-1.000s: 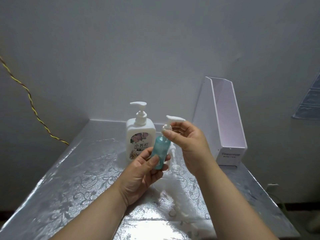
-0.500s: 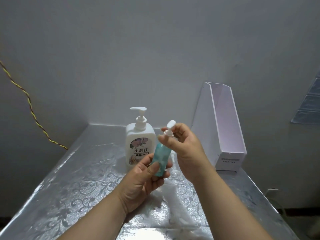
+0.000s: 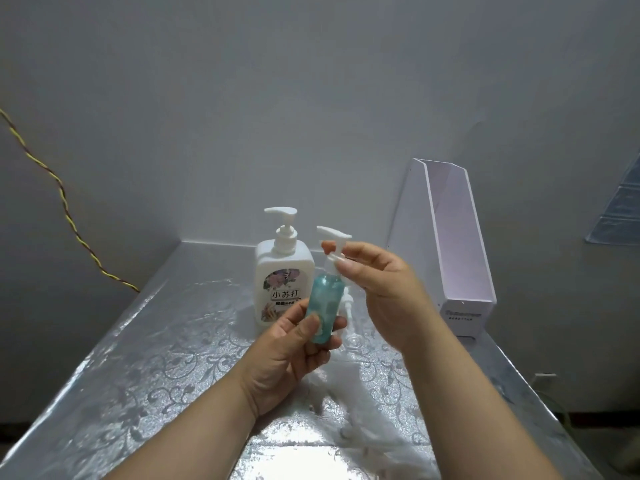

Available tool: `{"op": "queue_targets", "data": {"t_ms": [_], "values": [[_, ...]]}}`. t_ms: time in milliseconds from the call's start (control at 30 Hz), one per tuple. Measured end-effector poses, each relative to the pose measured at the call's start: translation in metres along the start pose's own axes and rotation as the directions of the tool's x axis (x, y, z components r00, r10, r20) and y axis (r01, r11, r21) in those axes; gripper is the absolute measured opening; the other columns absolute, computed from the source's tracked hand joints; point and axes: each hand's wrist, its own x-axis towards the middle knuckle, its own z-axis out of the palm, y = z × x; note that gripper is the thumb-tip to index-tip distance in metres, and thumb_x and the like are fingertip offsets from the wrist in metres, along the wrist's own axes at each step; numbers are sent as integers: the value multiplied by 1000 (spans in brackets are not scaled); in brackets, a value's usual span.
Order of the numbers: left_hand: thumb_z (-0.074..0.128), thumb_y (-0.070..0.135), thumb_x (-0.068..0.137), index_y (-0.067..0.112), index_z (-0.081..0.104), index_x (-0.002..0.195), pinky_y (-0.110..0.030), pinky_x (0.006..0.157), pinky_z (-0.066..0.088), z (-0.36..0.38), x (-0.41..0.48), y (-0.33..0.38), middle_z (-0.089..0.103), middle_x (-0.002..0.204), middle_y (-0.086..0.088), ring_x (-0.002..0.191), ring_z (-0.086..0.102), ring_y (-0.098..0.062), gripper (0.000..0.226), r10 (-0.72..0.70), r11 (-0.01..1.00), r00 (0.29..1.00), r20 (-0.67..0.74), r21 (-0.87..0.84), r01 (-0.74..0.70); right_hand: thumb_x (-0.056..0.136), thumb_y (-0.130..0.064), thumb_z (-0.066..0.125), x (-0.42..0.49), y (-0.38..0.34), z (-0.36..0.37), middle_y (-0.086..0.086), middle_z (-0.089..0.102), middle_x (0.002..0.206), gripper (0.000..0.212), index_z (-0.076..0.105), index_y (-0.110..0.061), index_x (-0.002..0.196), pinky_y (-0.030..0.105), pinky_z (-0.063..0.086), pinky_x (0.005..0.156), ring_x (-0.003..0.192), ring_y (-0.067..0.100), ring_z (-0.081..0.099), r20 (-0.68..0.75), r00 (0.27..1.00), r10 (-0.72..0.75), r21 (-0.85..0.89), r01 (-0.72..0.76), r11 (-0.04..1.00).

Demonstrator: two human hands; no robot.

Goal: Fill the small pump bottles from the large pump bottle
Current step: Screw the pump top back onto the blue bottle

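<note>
Teal small pump bottle (image 3: 323, 308) is up above the worktop (image 3: 156, 341), tilted, left hand (image 3: 294, 351) grip clamped round its body; right hand (image 3: 377, 289) grip pinches the white pump head (image 3: 333, 237) at its neck, and the large pump bottle (image 3: 284, 278) stands upright just behind.

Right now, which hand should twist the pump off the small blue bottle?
Right. The right hand pinches the white pump at its neck, while the left hand grips the small bottle by its body, probably best for steadying it.

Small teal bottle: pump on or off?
On: white pump sits on the small teal bottle, right hand pinching its collar. Tightness: cannot tell.
</note>
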Motion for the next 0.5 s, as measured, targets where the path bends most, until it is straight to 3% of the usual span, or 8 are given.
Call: {"op": "queue_targets", "data": {"t_ms": [100, 167, 233, 333, 400, 500], "values": [[93, 38, 47, 23, 73, 102, -23, 63, 54, 1, 0, 0, 71, 99, -10, 73, 66, -16, 60, -6, 1000, 1000, 17, 8, 6, 58, -19, 81, 1, 2, 3, 10, 64, 97, 35, 59, -13, 84, 30, 45, 87, 89, 18, 58, -51, 998, -26, -39, 24, 999], [93, 39, 47, 23, 73, 102, -23, 63, 54, 1, -1, 0, 71, 99, -10, 73, 67, -15, 61, -6, 1000, 1000, 17, 8, 6, 66, -22, 80, 0, 3, 2, 3, 64, 94, 40, 61, -7, 98, 29, 41, 86, 89, 15, 58, -3, 1000, 3, -25, -3, 1000], [93, 40, 47, 24, 73, 102, -23, 64, 55, 0, 0, 1, 71, 98, -9, 73, 66, -15, 61, -1, 1000, 1000, 16, 11, 0, 74, -27, 70, -2, 3, 0, 0, 67, 103, 44, 64, -3, 110, 37, 37, 95, 100, 18, 57, 60, 997, 43, -15, -42, 999], [93, 40, 48, 24, 73, 102, -23, 64, 55, -1, 0, 0, 71, 99, -9, 73, 67, -14, 60, -2, 1000, 1000, 17, 17, 2, 68, -15, 78, -3, 5, 1, 8, 70, 104, 31, 64, -7, 94, 42, 40, 102, 99, 21, 59, 13, 999, 39, 34, -40, 999], [93, 39, 49, 23, 73, 102, -23, 64, 54, 0, 0, -1, 70, 99, -9, 73, 66, -15, 59, -7, 1000, 1000, 23, 27, 6, 61, -11, 82, -2, 8, 2, 9, 64, 93, 37, 57, -7, 88, 35, 45, 90, 91, 20, 57, -31, 999, 20, 29, -20, 999], [93, 39, 49, 23, 72, 104, -23, 63, 54, 0, -1, 0, 70, 98, -9, 73, 66, -15, 60, -2, 1000, 1000, 22, 20, 1, 69, -20, 74, -3, 9, 1, 7, 62, 97, 46, 61, 2, 108, 33, 40, 89, 97, 21, 56, 76, 997, 35, 53, -39, 998]]}}
